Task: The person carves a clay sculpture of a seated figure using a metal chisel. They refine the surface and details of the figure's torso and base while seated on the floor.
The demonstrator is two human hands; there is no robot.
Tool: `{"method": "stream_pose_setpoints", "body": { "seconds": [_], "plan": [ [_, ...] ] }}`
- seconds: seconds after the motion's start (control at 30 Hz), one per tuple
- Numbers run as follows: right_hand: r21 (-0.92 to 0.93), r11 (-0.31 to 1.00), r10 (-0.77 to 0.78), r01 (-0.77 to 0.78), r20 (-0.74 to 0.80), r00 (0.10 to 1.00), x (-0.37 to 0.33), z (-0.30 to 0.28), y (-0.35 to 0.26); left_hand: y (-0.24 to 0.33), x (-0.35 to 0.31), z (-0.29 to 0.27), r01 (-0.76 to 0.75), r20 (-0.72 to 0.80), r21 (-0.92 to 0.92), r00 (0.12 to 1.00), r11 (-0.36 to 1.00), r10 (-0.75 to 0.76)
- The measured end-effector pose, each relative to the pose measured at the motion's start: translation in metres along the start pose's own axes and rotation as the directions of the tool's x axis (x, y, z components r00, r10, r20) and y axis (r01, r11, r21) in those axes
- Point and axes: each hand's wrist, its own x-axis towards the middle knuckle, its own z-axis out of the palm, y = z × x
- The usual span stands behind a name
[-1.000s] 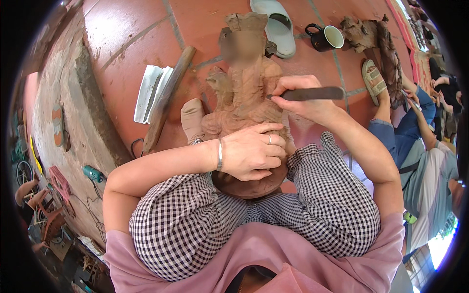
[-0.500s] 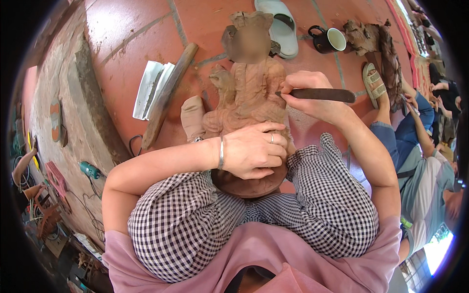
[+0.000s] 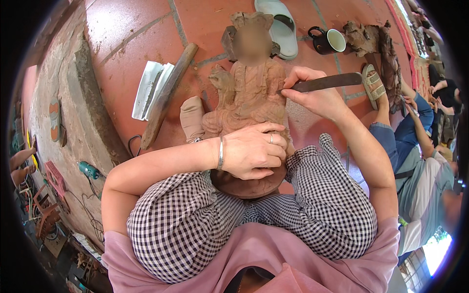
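Observation:
A carved reddish-brown wooden figure (image 3: 244, 105) stands on its round base (image 3: 246, 188) between my knees. My left hand (image 3: 256, 151) lies across the lower part of the carving, its fingers bent over and gripping it. In my right hand (image 3: 312, 95) is a carving tool (image 3: 332, 82) with a long, flat dark handle, pinched near its front end. That tool's tip meets the right side of the figure; the cutting edge is too small to make out. The upper front of the figure is blurred.
Beyond the left knee lie a wooden stick (image 3: 168, 97) and a white folded sheet (image 3: 145, 93). A grey slipper (image 3: 283, 36), a black mug (image 3: 328, 40) and a gnarled wood piece (image 3: 364, 39) are farther off. A long wooden slab (image 3: 73, 112) borders the left. Another person (image 3: 420, 180) sits at right.
The tool's handle has swung up and away at its rear end, and my right hand has tilted with it. My left hand stays put. At far left, another person's arms have shifted.

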Motion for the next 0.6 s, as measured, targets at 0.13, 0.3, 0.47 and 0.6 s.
{"method": "stream_pose_setpoints", "body": {
  "seconds": [0.13,0.3,0.47,0.6],
  "plan": [
    [-0.129,0.983,-0.150,0.129,-0.168,0.974,0.000,0.006,0.014,0.000,0.002,-0.001,-0.007,0.005,0.003,1.000,1.000,0.007],
    [0.201,0.975,0.127,-0.096,-0.148,0.981,0.002,0.002,0.013,-0.001,0.002,-0.002,-0.010,0.005,0.001,1.000,1.000,0.010],
    [-0.162,0.972,-0.196,0.169,-0.167,0.966,-0.005,0.015,0.014,-0.001,0.002,-0.001,-0.013,0.002,0.006,1.000,1.000,0.013],
    [0.059,0.998,0.014,-0.004,-0.171,0.985,-0.001,0.007,0.012,-0.002,0.004,-0.001,-0.014,0.020,0.006,1.000,1.000,0.014]
  ]
}}
